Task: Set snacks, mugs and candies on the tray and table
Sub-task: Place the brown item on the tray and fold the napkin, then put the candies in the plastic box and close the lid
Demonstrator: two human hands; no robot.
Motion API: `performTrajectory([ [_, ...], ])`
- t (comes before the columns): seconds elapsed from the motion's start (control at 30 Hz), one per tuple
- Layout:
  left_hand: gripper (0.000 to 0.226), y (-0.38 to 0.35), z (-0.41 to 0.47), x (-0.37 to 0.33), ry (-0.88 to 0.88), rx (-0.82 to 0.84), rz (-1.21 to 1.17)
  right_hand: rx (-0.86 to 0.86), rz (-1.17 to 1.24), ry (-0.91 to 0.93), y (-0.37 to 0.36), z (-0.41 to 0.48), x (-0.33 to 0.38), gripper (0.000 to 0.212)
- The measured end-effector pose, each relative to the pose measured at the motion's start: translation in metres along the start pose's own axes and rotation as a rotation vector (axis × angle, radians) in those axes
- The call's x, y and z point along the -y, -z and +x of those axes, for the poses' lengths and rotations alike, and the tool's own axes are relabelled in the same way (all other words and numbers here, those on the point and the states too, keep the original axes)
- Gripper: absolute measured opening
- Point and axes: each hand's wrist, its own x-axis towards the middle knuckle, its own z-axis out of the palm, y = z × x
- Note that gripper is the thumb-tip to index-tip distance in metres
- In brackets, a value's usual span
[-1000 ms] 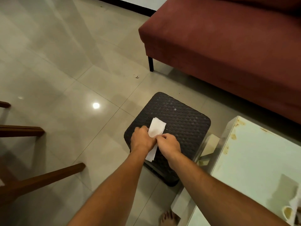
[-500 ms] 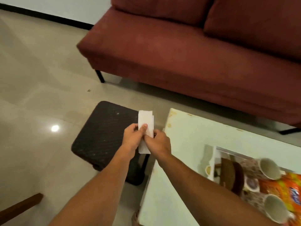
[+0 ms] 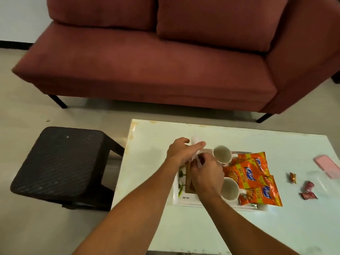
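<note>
Evidently the right hand is pinching the folded napkin low down with curled fingers while the left hand is gripping its top between thumb and forefinger, probably readying it for the tray below. Two mugs and snack packets are lying on that tray, and candies are waiting apart on the pale table facing a red sofa.

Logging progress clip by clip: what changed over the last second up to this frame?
The left hand and right hand carried the folded tissue rightward, from above the black stool to above the tray on the table. Nothing was let go: both hands' fingers keep holding it. The far mug, near mug and snack packets lie on the tray as half a second ago.
</note>
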Motion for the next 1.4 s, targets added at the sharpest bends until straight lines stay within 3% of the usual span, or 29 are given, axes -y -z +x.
performTrajectory([
  [0.13, 0.028, -0.029, 0.01, 0.0, -0.059, -0.053, 0.286, -0.001, 0.003, 0.035, -0.002, -0.007, -0.031, 0.022],
  [0.23, 0.014, -0.041, 0.02, 0.005, -0.08, -0.107, 0.391, 0.058, -0.021, -0.005, -0.012, -0.01, -0.049, 0.022],
  [0.63, 0.012, -0.05, 0.057, 0.031, -0.107, -0.099, 0.649, 0.129, -0.043, -0.09, -0.048, -0.02, -0.081, 0.024],
  [0.8, 0.008, -0.047, 0.068, 0.036, -0.087, -0.083, 0.671, 0.123, -0.064, -0.111, -0.061, -0.026, -0.081, 0.021],
  [1.23, 0.025, -0.053, 0.073, 0.045, -0.138, -0.059, 0.7, 0.044, -0.11, -0.108, -0.07, -0.032, -0.087, 0.025],
  [1.4, 0.028, -0.047, 0.064, 0.027, -0.237, -0.195, 0.692, -0.021, -0.022, -0.049, -0.045, -0.026, -0.078, 0.026],
])
